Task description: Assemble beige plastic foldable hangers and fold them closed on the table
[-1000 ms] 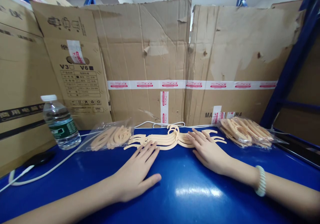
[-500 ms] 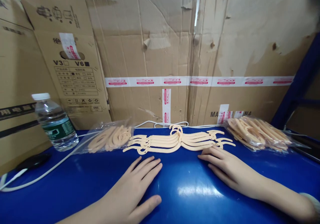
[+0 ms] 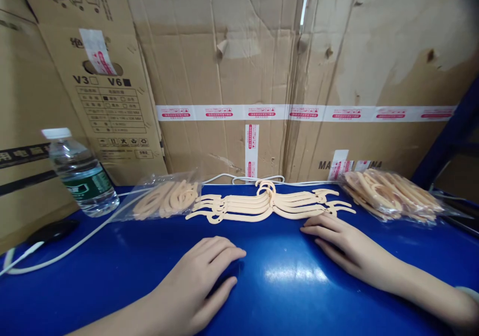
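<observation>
A fanned row of beige plastic hangers (image 3: 267,205) lies flat on the blue table (image 3: 123,266), hooks pointing away from me. My left hand (image 3: 196,281) rests palm down on the table in front of them, fingers slightly curled, holding nothing. My right hand (image 3: 346,245) lies flat with its fingers stretched out, the fingertips just short of the hangers' right ends. Neither hand holds anything.
A clear bag of beige hangers (image 3: 166,200) lies left of the row, another bag (image 3: 391,195) at the right. A water bottle (image 3: 77,173) stands far left beside a white cable (image 3: 71,248) and a black object (image 3: 50,230). Cardboard boxes (image 3: 243,76) wall the back.
Both hands have drawn back toward me off the hangers. The left hand's fingers have curled a little. The view has tilted down and closer to the boxes.
</observation>
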`<state>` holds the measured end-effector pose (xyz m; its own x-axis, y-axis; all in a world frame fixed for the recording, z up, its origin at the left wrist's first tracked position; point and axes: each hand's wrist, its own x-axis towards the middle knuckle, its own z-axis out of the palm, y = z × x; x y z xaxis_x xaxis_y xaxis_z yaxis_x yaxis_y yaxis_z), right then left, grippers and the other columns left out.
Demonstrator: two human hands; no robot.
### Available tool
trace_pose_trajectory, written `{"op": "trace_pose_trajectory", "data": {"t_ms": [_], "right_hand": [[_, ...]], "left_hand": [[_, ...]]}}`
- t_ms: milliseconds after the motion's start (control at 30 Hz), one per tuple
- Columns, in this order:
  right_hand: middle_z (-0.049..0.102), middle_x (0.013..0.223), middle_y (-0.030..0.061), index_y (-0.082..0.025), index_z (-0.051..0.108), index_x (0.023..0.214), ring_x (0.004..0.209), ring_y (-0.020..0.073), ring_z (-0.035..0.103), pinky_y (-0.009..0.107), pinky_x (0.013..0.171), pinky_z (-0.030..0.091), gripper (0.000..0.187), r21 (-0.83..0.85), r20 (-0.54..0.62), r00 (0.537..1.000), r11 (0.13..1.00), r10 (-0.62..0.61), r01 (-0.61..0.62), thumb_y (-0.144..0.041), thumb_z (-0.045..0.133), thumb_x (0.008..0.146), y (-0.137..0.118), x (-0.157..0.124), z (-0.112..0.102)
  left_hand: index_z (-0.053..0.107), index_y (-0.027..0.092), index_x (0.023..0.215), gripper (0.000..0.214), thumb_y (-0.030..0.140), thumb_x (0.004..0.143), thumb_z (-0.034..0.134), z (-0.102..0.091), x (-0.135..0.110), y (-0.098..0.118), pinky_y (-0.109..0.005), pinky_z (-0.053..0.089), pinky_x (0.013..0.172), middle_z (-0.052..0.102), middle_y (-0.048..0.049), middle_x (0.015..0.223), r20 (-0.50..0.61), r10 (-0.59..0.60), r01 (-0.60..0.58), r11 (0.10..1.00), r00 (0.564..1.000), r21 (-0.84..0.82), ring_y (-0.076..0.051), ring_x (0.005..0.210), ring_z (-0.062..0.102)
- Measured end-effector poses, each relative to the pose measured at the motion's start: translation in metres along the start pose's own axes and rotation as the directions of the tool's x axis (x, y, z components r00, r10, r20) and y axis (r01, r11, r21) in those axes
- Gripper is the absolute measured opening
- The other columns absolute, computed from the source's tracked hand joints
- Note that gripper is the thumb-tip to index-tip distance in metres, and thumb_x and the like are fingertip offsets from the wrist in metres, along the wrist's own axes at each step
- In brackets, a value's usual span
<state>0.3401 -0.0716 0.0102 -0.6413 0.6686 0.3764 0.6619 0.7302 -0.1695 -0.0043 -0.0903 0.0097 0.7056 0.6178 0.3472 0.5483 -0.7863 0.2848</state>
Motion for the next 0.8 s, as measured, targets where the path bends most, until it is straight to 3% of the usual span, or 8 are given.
{"op": "trace_pose_trajectory", "data": {"t_ms": [200, 800], "right_hand": [[0.062, 0.116, 0.0124, -0.024, 0.058, 0.128, 0.108, 0.0253, 0.059, 0.041, 0.091, 0.051, 0.035, -0.007, -0.017, 1.0, 1.0, -0.005, 0.004, -0.019, 0.04, 0.099, 0.0, 0.0, 0.0], [0.063, 0.116, 0.0125, -0.023, 0.062, 0.118, 0.109, 0.026, 0.059, 0.042, 0.093, 0.052, 0.028, 0.021, -0.024, 0.999, 0.999, 0.038, -0.038, -0.019, 0.042, 0.098, 0.002, -0.001, 0.003]], "left_hand": [[0.053, 0.022, 0.109, 0.027, 0.005, 0.093, 0.039, 0.005, 0.001, -0.007, -0.029, 0.048, 0.069, 0.062, -0.0041, 0.09, -0.102, 0.053, -0.053, 0.999, 0.993, 0.0, -0.018, 0.079, 0.059], [0.052, 0.022, 0.088, 0.03, 0.001, 0.087, 0.032, 0.012, 0.0, -0.017, -0.024, 0.044, 0.059, 0.061, -0.0028, 0.079, -0.157, 0.065, -0.082, 0.991, 0.986, -0.106, -0.016, 0.067, 0.056]]}}
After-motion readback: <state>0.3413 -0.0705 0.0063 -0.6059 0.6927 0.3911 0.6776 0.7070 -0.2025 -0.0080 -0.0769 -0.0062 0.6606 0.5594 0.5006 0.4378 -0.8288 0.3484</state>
